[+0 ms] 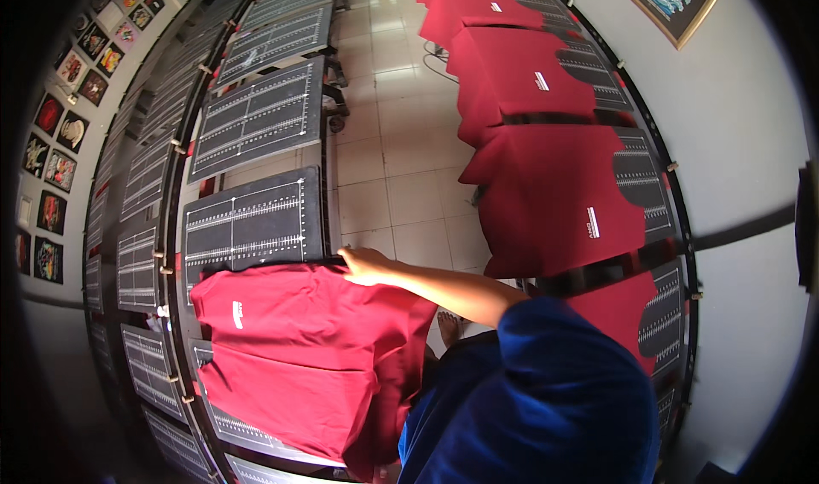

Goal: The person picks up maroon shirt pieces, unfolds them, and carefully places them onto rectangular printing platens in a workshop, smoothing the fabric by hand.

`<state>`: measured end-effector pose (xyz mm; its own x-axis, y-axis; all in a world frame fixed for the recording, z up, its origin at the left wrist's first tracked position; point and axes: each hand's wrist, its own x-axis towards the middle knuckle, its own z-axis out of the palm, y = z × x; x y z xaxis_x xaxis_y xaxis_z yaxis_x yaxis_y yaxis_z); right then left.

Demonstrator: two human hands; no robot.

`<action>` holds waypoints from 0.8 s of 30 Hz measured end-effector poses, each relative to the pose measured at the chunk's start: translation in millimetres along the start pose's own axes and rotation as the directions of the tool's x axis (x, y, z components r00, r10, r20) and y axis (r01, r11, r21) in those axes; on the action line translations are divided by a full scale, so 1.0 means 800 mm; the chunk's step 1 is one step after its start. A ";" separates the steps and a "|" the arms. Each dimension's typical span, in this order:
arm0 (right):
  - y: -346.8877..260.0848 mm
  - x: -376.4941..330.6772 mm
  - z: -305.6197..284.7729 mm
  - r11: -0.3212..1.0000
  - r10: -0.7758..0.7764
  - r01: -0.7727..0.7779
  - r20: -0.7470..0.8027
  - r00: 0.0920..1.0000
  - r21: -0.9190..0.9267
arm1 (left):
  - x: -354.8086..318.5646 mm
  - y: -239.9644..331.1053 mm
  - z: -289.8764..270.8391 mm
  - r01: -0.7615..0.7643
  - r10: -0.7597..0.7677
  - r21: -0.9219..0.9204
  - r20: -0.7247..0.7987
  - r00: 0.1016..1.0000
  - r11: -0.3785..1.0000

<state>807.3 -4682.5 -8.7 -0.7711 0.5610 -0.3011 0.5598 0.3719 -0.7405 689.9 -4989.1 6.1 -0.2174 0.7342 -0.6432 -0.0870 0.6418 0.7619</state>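
My right hand, reaching in from the right, is closed on the upper edge of a red shirt panel. The red cloth carries a small white print near its left end. It lies loosely over the dark printing boards on the left rack, creased across the middle. A fold drapes down over the rack's near side, beside my blue top. Just beyond the cloth is a bare black board with white ruled lines. My left hand does not show.
Along the right rack, several red panels lie flat on boards, each with a small white print. More ruled boards run up the left rack. Between the racks is a tiled aisle. Pictures hang on the left wall.
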 end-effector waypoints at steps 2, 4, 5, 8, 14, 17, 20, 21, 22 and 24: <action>0.051 -0.042 0.032 0.993 0.042 -0.055 -0.123 0.992 -0.105 | -0.012 -0.055 0.004 0.114 -0.118 0.054 0.078 0.990 0.992; 0.083 -0.096 0.041 0.981 0.129 -0.148 -0.153 0.980 -0.123 | -0.029 -0.103 0.008 0.189 -0.204 0.117 0.138 0.969 0.975; 0.129 -0.119 0.061 0.977 0.147 -0.175 -0.207 0.967 -0.124 | -0.033 -0.120 0.011 0.207 -0.236 0.162 0.183 0.955 0.965; 0.201 -0.200 0.082 0.939 0.315 -0.333 -0.172 0.933 -0.083 | -0.066 -0.165 0.006 0.224 -0.297 0.282 0.254 0.920 0.933; 0.299 -0.346 0.110 0.444 0.869 -0.866 0.123 0.479 0.231 | -0.020 -0.008 -0.011 -0.049 -0.013 0.296 0.205 0.979 0.954; 0.322 -0.380 0.105 0.013 0.949 -0.629 0.189 0.253 0.778 | 0.071 0.063 0.000 -0.259 0.175 0.317 0.270 0.947 0.912; 0.344 -0.363 0.104 0.171 0.984 -0.091 -0.166 0.064 0.981 | 0.162 0.127 0.018 -0.472 0.225 0.463 0.492 0.841 0.751; 0.359 -0.333 0.097 0.396 0.918 0.012 -0.396 0.033 0.918 | 0.185 0.143 0.019 -0.448 0.209 0.427 0.498 0.842 0.786; 0.385 -0.328 0.097 0.474 0.878 0.124 -0.479 0.006 0.872 | 0.217 0.167 0.034 -0.432 0.174 0.386 0.548 0.818 0.815; 0.385 -0.322 0.104 0.458 0.883 0.226 -0.470 -0.004 0.859 | 0.276 0.234 0.091 -0.406 0.096 0.364 0.634 0.768 0.838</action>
<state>1153.1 -4774.1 -209.3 0.6399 0.6734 -0.3701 -0.1787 -0.3380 -0.9240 696.8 -4690.6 1.5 0.4410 0.7656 -0.4684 0.3696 0.3206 0.8721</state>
